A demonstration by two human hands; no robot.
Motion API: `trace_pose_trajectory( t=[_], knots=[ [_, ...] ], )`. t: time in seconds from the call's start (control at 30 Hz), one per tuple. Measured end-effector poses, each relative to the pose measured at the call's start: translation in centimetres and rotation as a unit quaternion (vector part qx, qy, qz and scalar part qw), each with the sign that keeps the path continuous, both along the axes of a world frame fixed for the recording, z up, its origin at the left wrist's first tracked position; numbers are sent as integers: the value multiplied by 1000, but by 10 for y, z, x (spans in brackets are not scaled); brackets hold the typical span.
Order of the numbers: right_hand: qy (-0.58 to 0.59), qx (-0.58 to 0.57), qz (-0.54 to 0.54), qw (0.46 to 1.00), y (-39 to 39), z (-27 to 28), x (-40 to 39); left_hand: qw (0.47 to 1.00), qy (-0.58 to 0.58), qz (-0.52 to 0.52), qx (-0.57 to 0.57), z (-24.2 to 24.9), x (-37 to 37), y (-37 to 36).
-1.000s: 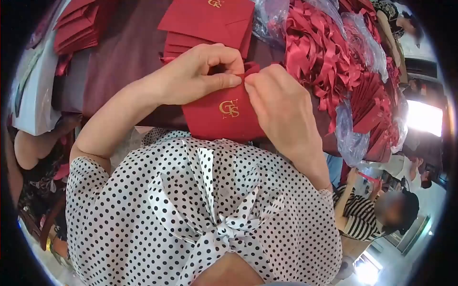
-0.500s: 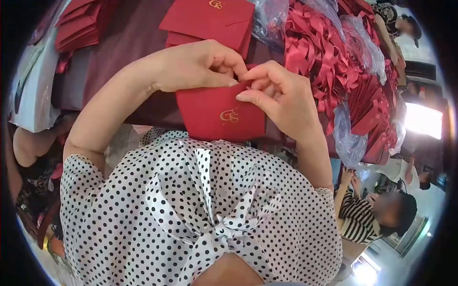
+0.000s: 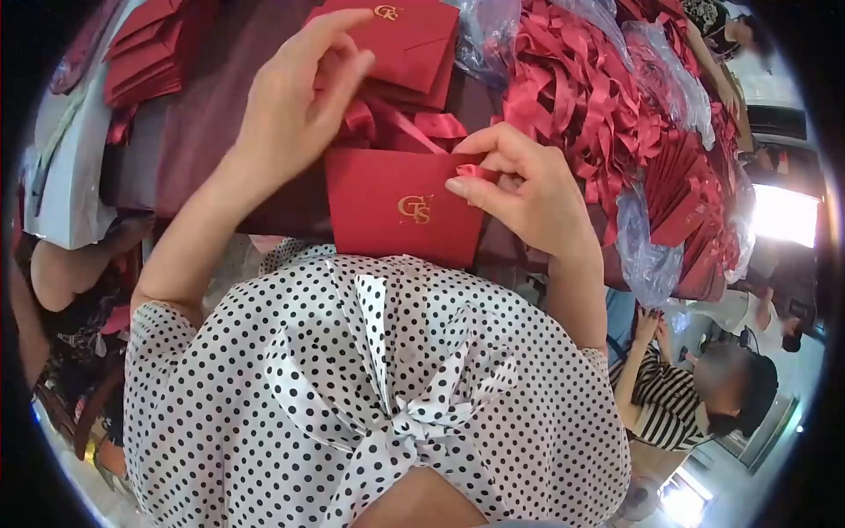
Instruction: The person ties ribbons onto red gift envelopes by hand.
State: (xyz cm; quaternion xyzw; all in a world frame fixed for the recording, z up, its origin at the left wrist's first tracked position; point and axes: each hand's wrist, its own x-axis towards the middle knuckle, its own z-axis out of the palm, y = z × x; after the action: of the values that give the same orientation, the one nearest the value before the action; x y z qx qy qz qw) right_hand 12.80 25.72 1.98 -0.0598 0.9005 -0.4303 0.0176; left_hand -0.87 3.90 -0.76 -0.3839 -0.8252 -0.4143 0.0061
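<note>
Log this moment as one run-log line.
left hand: pulling ribbon | right hand: pinching envelope | ribbon pile: right

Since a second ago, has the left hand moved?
Yes. The left hand has left the envelope and gone up and away toward the envelope stack, holding ribbon; the right hand stays.
</note>
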Motion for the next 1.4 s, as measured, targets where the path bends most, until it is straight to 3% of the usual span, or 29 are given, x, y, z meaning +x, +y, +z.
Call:
trace_pose_trajectory(
  t=[0.07, 0.1, 0.13, 0.17, 0.2, 0.33, 0.4, 0.47, 0.53, 0.57, 0.63, 0.67, 0.7, 0.77, 0.8, 0.83, 0.87, 0.93, 0.97, 1.0, 1.07, 1.1, 1.2, 1.27, 1.4],
  knots=[
    [4, 1, 7, 1000, -3, 2, -2, 986, 78, 47, 140, 2, 10, 2],
    [6, 6, 9, 1000, -3, 2, -2, 984, 89, 2, 157, 0, 16, -3],
    [6, 6, 6, 1000, -3, 3, -1, 987, 19, -70, 141, 0, 26, -6],
    [-3, 4, 2, 1000, -2, 3, 0, 980, 60, -177, 64, 8, 28, -10],
    [-13, 4, -2, 1000, 0, 3, 2, 978, 23, -208, 25, 4, 35, -10],
    [80, 43, -24, 996, 27, 15, 19, 984, -150, -97, -1, -8, 30, -15],
    [153, 103, -23, 983, 50, 28, 31, 987, -136, -87, -24, -12, 27, -15],
    [189, -71, -6, 979, 66, 32, 45, 989, -121, -75, -44, -12, 26, -14],
    [230, -265, 39, 936, 69, 29, 50, 984, -157, -64, -59, -9, 24, -11],
    [228, -265, 38, 936, 61, 26, 51, 983, -159, -66, -58, -10, 23, -10],
    [213, -501, 62, 836, 46, 20, 52, 987, -108, -97, -68, -13, 21, -9],
    [197, -517, 132, 822, 47, 17, 46, 987, -108, -96, -69, -13, 20, -8],
    [196, -519, 134, 821, 44, 14, 48, 986, -124, -94, -51, -12, 21, -5],
    [231, -415, 62, 878, 35, 11, 53, 979, -177, -92, -37, -5, 21, 2],
    [201, -419, 97, 880, 32, 20, 44, 972, -214, -92, -39, -1, 21, 7],
    [221, -369, 31, 902, 23, 20, 42, 973, -200, -114, -9, -4, 22, 12],
    [240, -316, -35, 917, 14, 19, 39, 946, -290, -145, 6, -5, 24, 14],
    [268, -85, -1, 960, 5, 24, 17, 887, -423, -187, -5, 0, 25, 13],
    [255, 11, 0, 967, -1, 23, 12, 887, -422, -186, -5, -1, 24, 11],
    [250, -24, 17, 968, -3, 9, 5, 865, -456, -208, 35, -4, 22, 7],
    [57, -183, -35, 981, -9, -5, 8, 840, -484, -238, 55, 0, 16, 0],
    [-26, -192, -57, 979, -8, -8, 10, 840, -485, -237, 55, -4, 14, 0],
    [33, -188, -63, 980, -15, -17, 7, 852, -449, -266, 29, -13, 11, -1],
    [65, -167, -46, 983, -16, -21, 4, 796, -542, -269, 27, -4, 11, 1],
    [87, -115, -26, 989, -16, -14, 7, 779, -563, -274, 47, -8, 8, -2]
  ],
)
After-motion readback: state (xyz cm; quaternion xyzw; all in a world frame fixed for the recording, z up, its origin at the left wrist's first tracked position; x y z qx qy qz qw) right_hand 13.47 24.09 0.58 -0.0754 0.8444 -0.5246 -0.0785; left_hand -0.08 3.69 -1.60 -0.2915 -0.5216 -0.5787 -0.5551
